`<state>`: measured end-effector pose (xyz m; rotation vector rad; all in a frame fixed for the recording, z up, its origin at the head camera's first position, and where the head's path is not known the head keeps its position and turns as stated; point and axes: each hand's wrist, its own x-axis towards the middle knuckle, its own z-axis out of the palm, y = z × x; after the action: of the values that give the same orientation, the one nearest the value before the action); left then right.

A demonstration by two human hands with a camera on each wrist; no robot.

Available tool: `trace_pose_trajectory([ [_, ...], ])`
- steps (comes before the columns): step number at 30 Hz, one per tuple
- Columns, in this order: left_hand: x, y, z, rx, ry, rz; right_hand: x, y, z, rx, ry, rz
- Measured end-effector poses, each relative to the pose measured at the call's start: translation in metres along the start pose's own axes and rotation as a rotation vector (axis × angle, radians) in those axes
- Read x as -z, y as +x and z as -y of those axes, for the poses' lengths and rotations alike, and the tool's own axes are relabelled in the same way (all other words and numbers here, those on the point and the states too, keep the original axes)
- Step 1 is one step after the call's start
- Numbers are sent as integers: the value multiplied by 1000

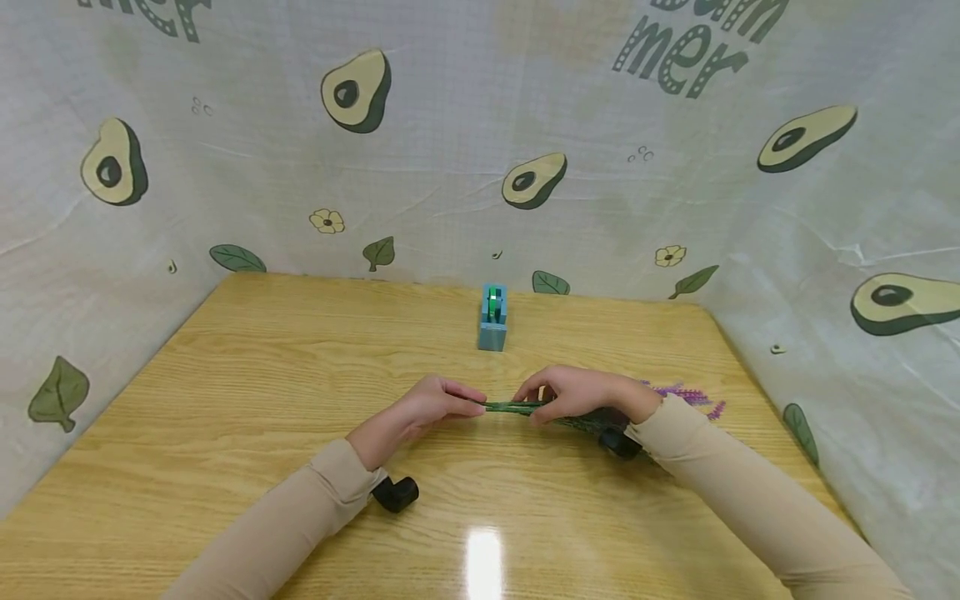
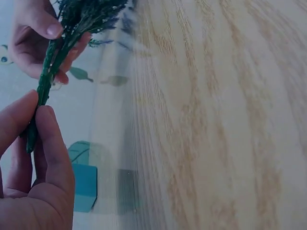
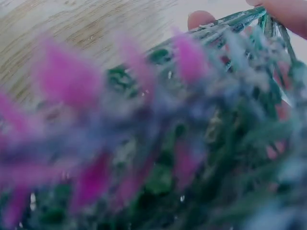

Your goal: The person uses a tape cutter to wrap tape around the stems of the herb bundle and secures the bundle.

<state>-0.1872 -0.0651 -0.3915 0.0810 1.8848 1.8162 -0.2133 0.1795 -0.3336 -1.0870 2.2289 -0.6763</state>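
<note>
A bunch of lavender-like flowers with green stems (image 1: 512,407) lies level between the two hands, just over the table. My left hand (image 1: 437,404) pinches the stem ends between thumb and fingers, as the left wrist view shows on the stems (image 2: 43,88). Farther up, my right hand (image 1: 573,393) holds the same stems near the leafy part. Purple and pink blossoms (image 1: 686,395) stick out to the right beyond the right sleeve. Blurred pink petals (image 3: 67,74) and green foliage fill most of the right wrist view. The right forearm covers part of the bunch.
A small blue-teal box (image 1: 492,337) stands beyond the hands, with a green item (image 1: 492,300) inside its open top. The wooden table (image 1: 300,350) is bordered by an avocado-print cloth (image 1: 442,167). Black wrist cameras sit under the left cuff (image 1: 396,494) and right cuff (image 1: 619,443).
</note>
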Motion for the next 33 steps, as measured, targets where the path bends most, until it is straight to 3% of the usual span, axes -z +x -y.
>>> trace_pose_trajectory([
  [6, 2, 4, 0, 30, -55, 20, -3, 1, -2, 59, -77, -78],
  [10, 3, 6, 0, 58, -106, 65, -7, 1, -1, 74, -161, -138],
  [16, 3, 8, -1, 61, -79, 102, -11, 2, 3, 28, -288, -187],
  [22, 4, 11, -1, 8, -43, 126, -11, 4, 4, 15, -320, -156],
  [33, 4, 15, -3, -28, 50, 109, -6, 8, 7, -13, -359, -27],
])
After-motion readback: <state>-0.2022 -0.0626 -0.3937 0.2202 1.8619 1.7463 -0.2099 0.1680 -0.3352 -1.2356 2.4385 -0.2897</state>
